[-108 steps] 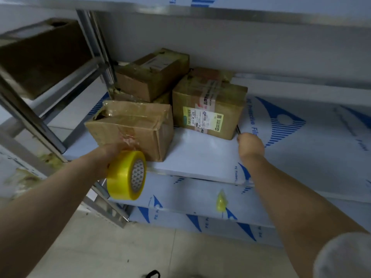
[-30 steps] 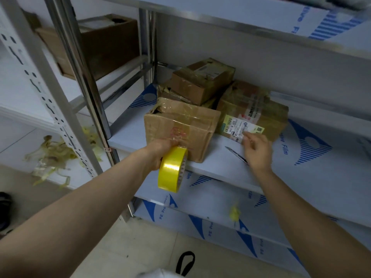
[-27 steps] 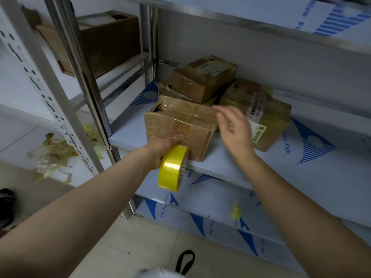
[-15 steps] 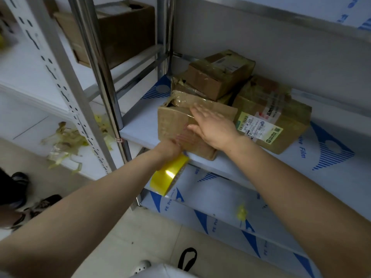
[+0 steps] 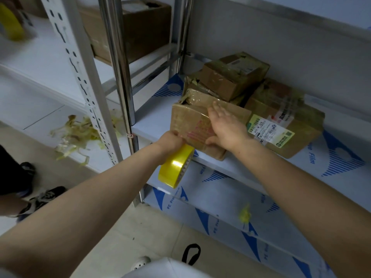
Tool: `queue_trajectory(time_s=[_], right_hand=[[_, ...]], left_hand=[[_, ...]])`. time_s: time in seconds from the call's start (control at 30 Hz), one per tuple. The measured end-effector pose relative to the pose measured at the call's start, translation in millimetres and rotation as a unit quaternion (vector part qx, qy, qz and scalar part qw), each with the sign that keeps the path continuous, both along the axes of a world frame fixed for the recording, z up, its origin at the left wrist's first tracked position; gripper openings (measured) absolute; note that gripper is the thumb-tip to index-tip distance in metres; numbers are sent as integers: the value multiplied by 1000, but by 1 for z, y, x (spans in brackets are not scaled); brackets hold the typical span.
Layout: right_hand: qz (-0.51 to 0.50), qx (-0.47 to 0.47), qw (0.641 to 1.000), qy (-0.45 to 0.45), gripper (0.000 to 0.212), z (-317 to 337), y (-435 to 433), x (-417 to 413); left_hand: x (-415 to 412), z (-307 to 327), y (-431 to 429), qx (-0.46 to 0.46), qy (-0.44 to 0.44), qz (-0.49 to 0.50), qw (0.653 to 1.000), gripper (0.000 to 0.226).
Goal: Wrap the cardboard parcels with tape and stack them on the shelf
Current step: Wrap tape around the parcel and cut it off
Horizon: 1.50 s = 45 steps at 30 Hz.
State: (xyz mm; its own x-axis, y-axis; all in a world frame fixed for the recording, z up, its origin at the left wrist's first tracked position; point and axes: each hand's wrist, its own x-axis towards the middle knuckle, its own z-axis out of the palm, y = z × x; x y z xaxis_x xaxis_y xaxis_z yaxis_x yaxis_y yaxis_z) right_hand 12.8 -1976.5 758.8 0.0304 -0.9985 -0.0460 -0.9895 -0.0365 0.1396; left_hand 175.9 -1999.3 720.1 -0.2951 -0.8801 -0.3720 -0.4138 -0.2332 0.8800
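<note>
We had the front parcel standing at the near edge of the shelf, touching the others behind it. Our left hand gripped the yellow tape roll, fingers curled round it, right at the parcel's lower front corner. Our right hand lay flat on the front face, fingers straight and slightly spread, pressing the tape down. We judged this wrap to be midway: the cardboard already shone with tape, but the roll looked uncut from it, and the parcel had not yet been stacked. A small parcel already sat on top of another at the back, and a larger parcel beside ours also looked taped and placed. Whether more parcels waited elsewhere, we could not tell. That larger parcel carried a label with barcodes and green marks, its print too small to read. The shelf's covering showed "Film", and the lower board read "PE Pro…". Red print on our parcel was illegible.
</note>
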Motion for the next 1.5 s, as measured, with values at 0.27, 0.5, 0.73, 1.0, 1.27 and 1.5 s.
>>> queue_trajectory(time_s=[0.27, 0.5, 0.73, 1.0, 1.27, 1.5], right_hand=[[-16, -12, 994, -111, 93, 12, 1, -2], [4, -29, 999, -29, 72, 6, 11, -5], [-9, -43, 886, -461, 31, -2, 45, 35], [20, 86, 796, -599, 14, -6, 52, 57], [-8, 47, 753, -656, 1, 39, 59, 40], [-51, 16, 730, -682, 31, 72, 80, -2]], left_hand=[[12, 11, 8, 39, 43, -4, 998, 8], [21, 33, 10, 20, 49, 13, 998, 7], [35, 61, 7, 61, 117, 37, 991, 8], [49, 86, -13, 105, 53, 120, 986, 24], [25, 77, -10, 60, 52, 163, 983, 21], [12, 110, -54, -90, 104, 262, 955, 32]])
